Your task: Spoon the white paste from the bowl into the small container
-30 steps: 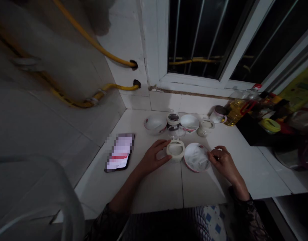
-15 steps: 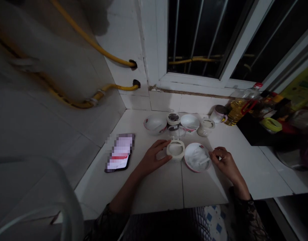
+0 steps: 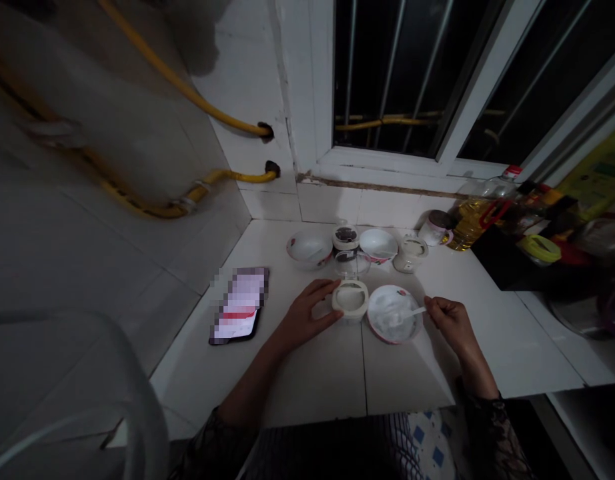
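Note:
My left hand curls round the left side of a small cream container with its lid flipped open behind it. Right beside that container stands a white bowl with a red rim holding white powder. My right hand pinches the handle of a white spoon whose tip reaches into the bowl from the right.
A phone lies lit on the white counter at the left. Behind stand two bowls, a dark-topped jar and a cup. An oil bottle and a cluttered dark tray fill the right. Yellow pipes run along the wall.
My right hand has drawn back slightly from the bowl's rim and now holds the spoon lifted with its tip in the powder. The left hand stays on the container.

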`<state>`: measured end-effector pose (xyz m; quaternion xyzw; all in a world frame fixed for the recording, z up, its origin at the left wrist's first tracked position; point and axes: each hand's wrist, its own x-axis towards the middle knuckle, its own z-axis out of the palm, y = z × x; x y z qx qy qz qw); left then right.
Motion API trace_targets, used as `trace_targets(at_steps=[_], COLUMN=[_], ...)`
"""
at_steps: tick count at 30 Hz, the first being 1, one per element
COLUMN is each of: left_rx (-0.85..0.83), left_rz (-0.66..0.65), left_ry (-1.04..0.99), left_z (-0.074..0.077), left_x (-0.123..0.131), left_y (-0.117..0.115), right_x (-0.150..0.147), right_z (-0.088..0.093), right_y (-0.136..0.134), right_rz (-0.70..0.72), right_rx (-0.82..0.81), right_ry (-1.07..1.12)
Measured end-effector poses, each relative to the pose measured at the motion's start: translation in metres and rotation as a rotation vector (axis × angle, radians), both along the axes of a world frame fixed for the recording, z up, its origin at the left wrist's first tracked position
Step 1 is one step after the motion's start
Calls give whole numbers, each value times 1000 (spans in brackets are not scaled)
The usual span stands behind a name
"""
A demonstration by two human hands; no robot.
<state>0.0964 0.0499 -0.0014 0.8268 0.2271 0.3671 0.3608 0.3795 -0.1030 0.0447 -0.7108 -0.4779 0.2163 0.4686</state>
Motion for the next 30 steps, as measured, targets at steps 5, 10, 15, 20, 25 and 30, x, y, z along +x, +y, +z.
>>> trace_targets(at_steps=[5, 10, 15, 20, 25, 30], left_rx=[12, 13, -8, -15, -17, -3], left_rz=[-1, -1, -11, -6, -1, -4], left_ry=[-11, -18, -18, -14, -3, -15], left_z=[-2, -2, -2, -2, -1, -1], left_x=[1, 1, 1, 1, 1, 1], left_y=[1, 0, 0, 1, 0, 0], right_x=[-18, -58, -86, -73, -30, -7], right_z=[12, 24, 14, 14, 20, 7], right_y=[6, 20, 35, 30, 14, 6], right_rz=[-127, -147, 148, 60, 5, 137], right_rx=[132, 489, 637, 640, 436, 243], right_ry=[-25, -437, -956, -895, -758, -767])
